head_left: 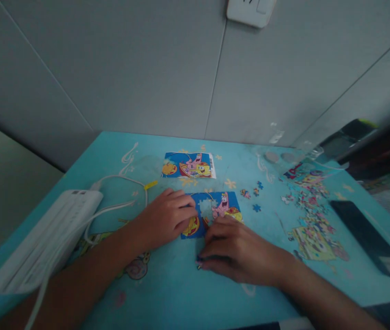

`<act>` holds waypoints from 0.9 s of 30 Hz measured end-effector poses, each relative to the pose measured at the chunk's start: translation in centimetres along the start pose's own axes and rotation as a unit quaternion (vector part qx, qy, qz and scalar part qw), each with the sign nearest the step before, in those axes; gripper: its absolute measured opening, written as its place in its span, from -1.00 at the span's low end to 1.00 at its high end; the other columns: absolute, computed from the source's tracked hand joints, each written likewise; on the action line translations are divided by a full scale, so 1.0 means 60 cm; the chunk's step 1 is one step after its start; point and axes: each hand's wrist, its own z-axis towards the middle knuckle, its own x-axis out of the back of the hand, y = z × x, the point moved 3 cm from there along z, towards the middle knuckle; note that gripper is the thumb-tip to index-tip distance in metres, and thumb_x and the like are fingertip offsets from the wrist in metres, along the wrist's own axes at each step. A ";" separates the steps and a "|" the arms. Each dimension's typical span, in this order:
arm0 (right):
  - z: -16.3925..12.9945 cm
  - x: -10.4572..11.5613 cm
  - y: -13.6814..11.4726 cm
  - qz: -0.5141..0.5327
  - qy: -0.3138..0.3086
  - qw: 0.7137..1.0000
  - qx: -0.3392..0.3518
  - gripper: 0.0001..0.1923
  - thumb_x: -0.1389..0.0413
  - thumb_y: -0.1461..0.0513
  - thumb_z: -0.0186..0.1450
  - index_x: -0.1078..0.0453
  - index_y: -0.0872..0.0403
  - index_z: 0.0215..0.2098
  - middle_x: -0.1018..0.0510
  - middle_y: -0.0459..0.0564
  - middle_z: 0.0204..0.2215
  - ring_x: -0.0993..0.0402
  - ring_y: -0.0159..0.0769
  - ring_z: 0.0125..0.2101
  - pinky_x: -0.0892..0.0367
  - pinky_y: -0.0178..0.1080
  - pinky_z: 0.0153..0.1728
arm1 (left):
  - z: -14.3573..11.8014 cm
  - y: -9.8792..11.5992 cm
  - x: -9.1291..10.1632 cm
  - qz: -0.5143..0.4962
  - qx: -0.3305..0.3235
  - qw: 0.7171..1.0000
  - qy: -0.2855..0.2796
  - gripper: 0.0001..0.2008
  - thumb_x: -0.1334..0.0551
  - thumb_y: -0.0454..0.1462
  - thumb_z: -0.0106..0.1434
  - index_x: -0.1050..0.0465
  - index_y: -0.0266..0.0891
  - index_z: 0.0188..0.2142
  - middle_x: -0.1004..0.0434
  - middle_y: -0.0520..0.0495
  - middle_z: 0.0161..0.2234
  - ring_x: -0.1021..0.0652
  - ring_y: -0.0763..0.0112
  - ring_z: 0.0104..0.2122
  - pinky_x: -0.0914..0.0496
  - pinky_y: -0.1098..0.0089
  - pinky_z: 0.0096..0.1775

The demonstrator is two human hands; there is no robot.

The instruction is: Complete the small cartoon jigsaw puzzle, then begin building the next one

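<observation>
A small cartoon jigsaw puzzle (220,205) lies partly assembled on the turquoise table (167,293), with a gap near its middle. My left hand (163,217) rests flat on the puzzle's left edge, fingers together. My right hand (236,250) lies over the puzzle's lower right part, fingers curled down onto the table; whether a piece sits under them cannot be told. A printed reference picture (188,165) of the same cartoon lies just beyond the puzzle.
Loose puzzle pieces (255,195) lie to the right, with a bigger scatter and assembled patches (313,229) farther right. A dark phone (370,238) sits near the right edge. A white power strip (43,240) with white cable (119,206) is at the left. Grey walls stand behind.
</observation>
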 end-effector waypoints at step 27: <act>-0.131 0.173 0.214 -0.111 0.323 0.845 -0.412 -0.70 -0.14 0.07 0.30 -0.60 0.09 -0.19 -0.66 0.04 -0.39 -0.52 -0.20 -0.43 -0.33 -0.17 -0.36 | 0.000 -0.005 -0.006 0.009 -0.014 1.000 0.007 -0.78 -0.12 -0.37 0.39 -0.53 -0.13 -0.12 -0.51 -0.02 -0.14 -0.43 0.30 -0.18 -0.19 0.21 -0.13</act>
